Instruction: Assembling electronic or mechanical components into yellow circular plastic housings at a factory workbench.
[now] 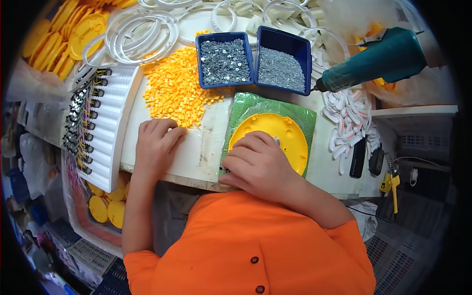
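Head view: my left grip [156,146] curls at the edge of the small yellow pieces [177,91]; I cannot tell whether it pinches 1. My right grip [260,164] bends over a yellow disc [295,147] lying on a green mat [241,104], fingertips hidden, closure unclear. On the tabletop [196,160], 2 blue bins [284,38] hold metal parts [223,61]; perforated crates [400,260] stand at lower right.

Orange shirt [216,241], short slvs [346,243], 2 dk rnd btns [254,259] down front.
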Motion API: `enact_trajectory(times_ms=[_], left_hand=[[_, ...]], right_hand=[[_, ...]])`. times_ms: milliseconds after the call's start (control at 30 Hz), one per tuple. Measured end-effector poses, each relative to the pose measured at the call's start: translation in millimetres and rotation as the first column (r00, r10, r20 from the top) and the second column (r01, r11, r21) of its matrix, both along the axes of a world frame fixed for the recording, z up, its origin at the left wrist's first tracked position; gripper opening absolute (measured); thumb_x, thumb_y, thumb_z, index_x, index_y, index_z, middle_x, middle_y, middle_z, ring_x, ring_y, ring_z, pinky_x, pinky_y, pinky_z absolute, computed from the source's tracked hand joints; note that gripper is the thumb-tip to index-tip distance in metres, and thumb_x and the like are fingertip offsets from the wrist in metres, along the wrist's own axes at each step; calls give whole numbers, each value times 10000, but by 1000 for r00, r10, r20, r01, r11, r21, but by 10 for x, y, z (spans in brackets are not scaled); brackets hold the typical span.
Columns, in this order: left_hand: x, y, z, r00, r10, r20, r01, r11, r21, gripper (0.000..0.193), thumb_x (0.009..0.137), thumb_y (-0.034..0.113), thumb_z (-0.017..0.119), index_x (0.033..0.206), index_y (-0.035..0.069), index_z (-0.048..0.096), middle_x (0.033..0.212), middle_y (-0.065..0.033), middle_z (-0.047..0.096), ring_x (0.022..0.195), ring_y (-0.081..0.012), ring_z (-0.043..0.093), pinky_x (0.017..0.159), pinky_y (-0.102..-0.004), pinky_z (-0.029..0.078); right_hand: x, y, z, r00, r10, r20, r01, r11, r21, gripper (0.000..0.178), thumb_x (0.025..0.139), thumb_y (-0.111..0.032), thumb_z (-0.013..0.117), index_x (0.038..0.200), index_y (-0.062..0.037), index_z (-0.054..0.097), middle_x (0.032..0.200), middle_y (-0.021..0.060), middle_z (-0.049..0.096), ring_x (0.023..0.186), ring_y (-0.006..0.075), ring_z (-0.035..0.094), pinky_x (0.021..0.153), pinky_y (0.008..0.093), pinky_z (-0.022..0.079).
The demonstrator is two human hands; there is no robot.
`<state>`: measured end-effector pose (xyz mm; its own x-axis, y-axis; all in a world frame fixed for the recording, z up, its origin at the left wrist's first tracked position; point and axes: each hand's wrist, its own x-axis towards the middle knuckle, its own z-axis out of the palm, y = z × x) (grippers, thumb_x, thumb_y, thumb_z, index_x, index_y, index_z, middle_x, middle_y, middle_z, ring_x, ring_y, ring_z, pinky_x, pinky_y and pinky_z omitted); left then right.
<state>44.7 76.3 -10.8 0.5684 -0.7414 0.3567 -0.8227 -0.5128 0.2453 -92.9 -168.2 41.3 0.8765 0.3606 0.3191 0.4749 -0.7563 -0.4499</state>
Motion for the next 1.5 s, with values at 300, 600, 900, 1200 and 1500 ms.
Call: enact_trajectory(times_ms=[300, 600, 900, 1200, 1500], left_hand=[[-158, -109, 50, 998, 20, -61, -30, 985, -168, 181, 794, 43, 759, 944, 89, 668, 998, -58, 675, 949, -261, 639, 871, -415, 481], [-1013, -494, -23, -80, -564, -822, -737, 589, -332, 130, 1000, 55, 666, 1109, -3, 626, 971, -64, 702, 833, -78, 671, 719, -205, 540], [-1089, -550, 62, 23, -376, -926, -689, 665, -287, 152, 996, 46, 666, 1125, -30, 643, 1017, -86, 717, 898, -106, 689, 808, -263, 593], [-880, -607, 113, 884, -169, -435, -33, 907, -421, 254, 876, 14, 739, 1122, 26, 681, 943, -104, 706, 784, -221, 689, 711, -334, 551], [-1084, -565, -48, 383, -63, -922, -493, 830, -261, 230, 984, -4, 626, 1214, -14, 624, 966, -19, 675, 832, -45, 623, 715, -193, 518]], right_hand=[[23, -66, -66, 992, -120, 45, 117, 990, 75, 283, 751, -269, 858, 935, -122, 701, 991, 11, 711, 982, 243, 648, 982, 455, 475], [-20, -82, -120, 980, -171, 100, 160, 981, 109, 272, 752, -278, 863, 940, -143, 719, 990, 1, 712, 995, 243, 646, 995, 490, 456], [-19, -137, -98, 982, -149, 114, 134, 983, 125, 238, 777, -296, 827, 928, -150, 714, 981, -10, 695, 975, 227, 642, 1008, 463, 452], [42, -303, -27, 988, -25, -151, 48, 988, 150, 379, 737, -272, 875, 1030, -98, 708, 991, 38, 715, 1000, 262, 667, 1018, 482, 447], [19, -225, -137, 996, -82, -34, 83, 996, 35, 290, 760, -223, 822, 983, -88, 697, 1091, 49, 676, 1096, 279, 616, 976, 443, 478]])
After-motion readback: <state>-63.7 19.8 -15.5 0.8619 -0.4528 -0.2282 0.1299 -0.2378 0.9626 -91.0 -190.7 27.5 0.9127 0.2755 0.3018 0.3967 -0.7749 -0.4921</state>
